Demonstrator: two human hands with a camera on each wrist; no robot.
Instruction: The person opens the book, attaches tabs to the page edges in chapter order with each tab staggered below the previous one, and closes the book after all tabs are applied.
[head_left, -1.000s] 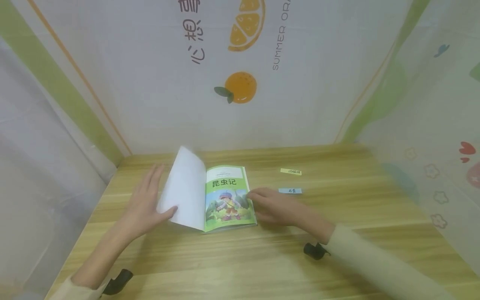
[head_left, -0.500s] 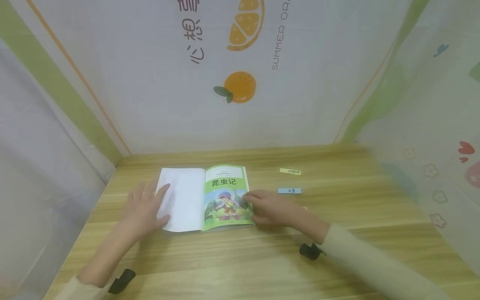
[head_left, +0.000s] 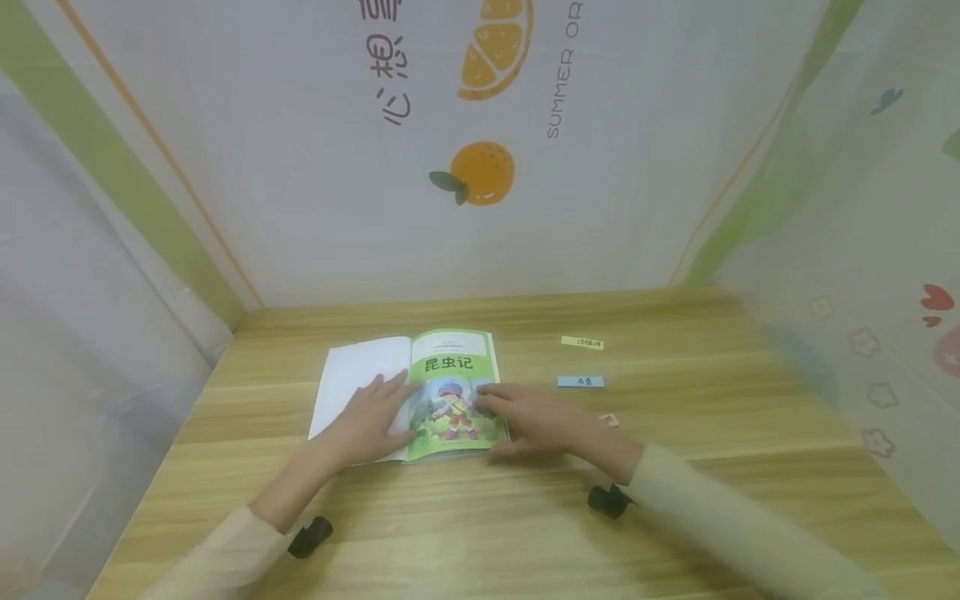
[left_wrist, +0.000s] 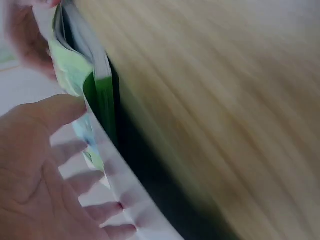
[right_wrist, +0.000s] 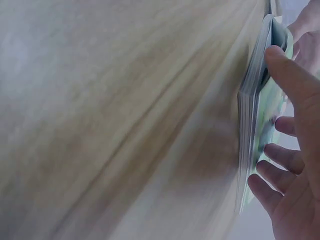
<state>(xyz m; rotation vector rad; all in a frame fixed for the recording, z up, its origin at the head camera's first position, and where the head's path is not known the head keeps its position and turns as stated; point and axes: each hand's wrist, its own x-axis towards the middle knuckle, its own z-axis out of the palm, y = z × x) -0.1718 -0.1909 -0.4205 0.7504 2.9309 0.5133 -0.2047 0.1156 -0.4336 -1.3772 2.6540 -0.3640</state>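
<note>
A thin book [head_left: 453,346] lies spread on the table, a blank white page [head_left: 348,375] on the left and a green illustrated title page on the right. Across the white page reaches my left hand [head_left: 367,421], its fingertips at the fold by the spine. The left wrist view shows those fingers spread and straight on the white leaf [left_wrist: 117,167]. My right hand [head_left: 536,421] is at the book's right edge, fingertips over the picture. In the right wrist view its fingers [right_wrist: 282,157] are apart, and the thumb lies at the edge of the pages.
Right of the book lie a yellow paper slip [head_left: 582,342] and a blue slip [head_left: 580,382], both with handwriting. A pink slip [head_left: 608,421] shows partly behind the right wrist. White printed cloth [head_left: 600,208] hangs behind the wooden table [head_left: 465,533].
The white leaf, raised a second ago, has come down to the left. My left hand has moved right, from its outer edge to the spine. My right hand has shifted slightly left over the picture.
</note>
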